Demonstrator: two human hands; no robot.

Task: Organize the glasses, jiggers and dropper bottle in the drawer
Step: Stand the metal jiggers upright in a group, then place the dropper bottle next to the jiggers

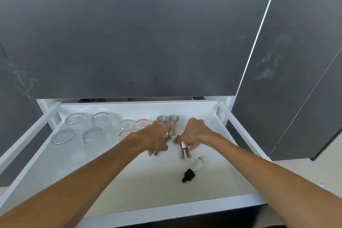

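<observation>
The white drawer [218, 201] is pulled out below me. Several ribbed tall glasses [69, 144] stand upside down at its left. Small shot glasses with red rims [127, 125] sit behind my left hand. Two steel jiggers [173, 123] stand upright at the back middle. My left hand [157, 138] is closed around a metal jigger, mostly hidden by the fingers. My right hand [194, 132] grips the top of another jigger [185, 152]. A clear dropper bottle with a black cap [193, 169] lies on its side just in front of that jigger.
Dark grey cabinet fronts [129, 33] rise behind the drawer, and a tall grey door [296, 61] stands at the right. White drawer rails [238, 126] run along both sides. Bare white drawer floor [138, 187] shows at the front.
</observation>
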